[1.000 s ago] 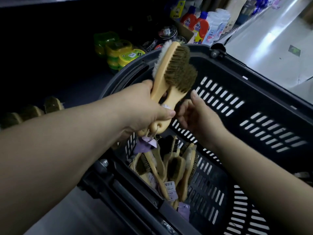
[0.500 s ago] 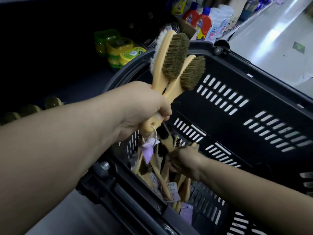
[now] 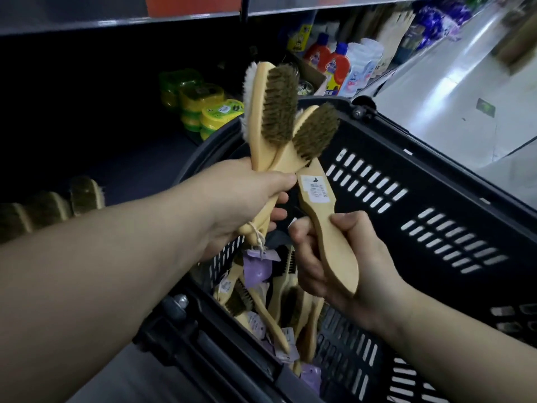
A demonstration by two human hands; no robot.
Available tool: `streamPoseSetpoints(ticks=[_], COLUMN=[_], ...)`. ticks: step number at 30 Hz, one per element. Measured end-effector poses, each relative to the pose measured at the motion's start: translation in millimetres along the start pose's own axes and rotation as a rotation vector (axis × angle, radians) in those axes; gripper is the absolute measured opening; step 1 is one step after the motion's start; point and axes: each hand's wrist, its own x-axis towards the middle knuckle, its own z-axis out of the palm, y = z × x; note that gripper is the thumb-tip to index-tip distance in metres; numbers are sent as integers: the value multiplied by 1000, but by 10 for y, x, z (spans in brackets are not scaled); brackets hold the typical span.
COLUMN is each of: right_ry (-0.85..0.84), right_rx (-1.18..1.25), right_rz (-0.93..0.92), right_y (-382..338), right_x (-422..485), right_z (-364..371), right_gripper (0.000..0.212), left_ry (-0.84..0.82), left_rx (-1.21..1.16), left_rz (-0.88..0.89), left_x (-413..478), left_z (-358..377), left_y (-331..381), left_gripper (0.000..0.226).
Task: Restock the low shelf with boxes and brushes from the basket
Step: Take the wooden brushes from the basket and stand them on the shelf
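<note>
left hand (image 3: 241,205) curled round two brushes (image 3: 276,112), right hand (image 3: 357,263) gripping third brush (image 3: 334,248) by handle, its bristles hidden behind them, basket (image 3: 406,152) cropped right

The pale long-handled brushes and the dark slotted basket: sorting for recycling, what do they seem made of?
Pale long-handled brushes: likely bare matt wood, smooth tan surface; olive-brown bristles, fibre unclear. Dark slotted basket: probably moulded plastic, faint sheen, vent slots.

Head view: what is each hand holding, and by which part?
The left hand grips two wooden brushes by their handles, bristles up. The right hand grips a third brush by its handle's narrow middle, over the basket.
</note>
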Motion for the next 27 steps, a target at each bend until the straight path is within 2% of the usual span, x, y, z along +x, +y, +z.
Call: streamPoseSetpoints(ticks=[3, 6, 9, 11, 13, 15, 17, 20, 22, 24, 26, 27], right_ry=[-13, -69, -108, -132, -187, -180, -106, -37, -29, -80, -124, -93], right_rx=[-107, -215, -456, -604, -622, -595, -720, -1357, -1596, -1707, -1676, -1541], right_rz=[-53, 1, -25, -73, -73, -5, 140, 410, 577, 632, 678, 690], right_y=[41, 46, -4, -67, -113, -97, 85, 647, 1018, 1253, 1240, 1151], right_x=[69, 129, 172, 207, 228, 257, 336, 492, 534, 555, 556, 533], right_z=[7, -25, -84, -126, -200, -311, -459, -693, -716, -705, -681, -681], right_gripper=[46, 46, 47, 42, 37, 35, 33, 23, 38, 50, 36, 26], left_ry=[-71, -130, -120, -69, -37, -26, -9, -2, -6, -2, 6, 10], left_rx=[1, 35, 77, 170, 311, 326, 318, 305, 254, 134, 88, 70], left_rz=[-9, 12, 58, 83, 97, 103, 114, 139, 153, 150, 160, 172], left_x=[-18, -27, -30, -17, -11, -2, 10, 33, 56, 10, 6, 4], left_z=[-11, -36, -60, -77, -76, -63, -68, -84, -105, -77, -61, -58], left_y=[-4, -21, -29, -22, -12, -10, -9, -32, -75, -66, -71, -71], left_gripper=[16, 22, 23, 39, 64, 72, 68, 58, 38, 15, 13, 16])
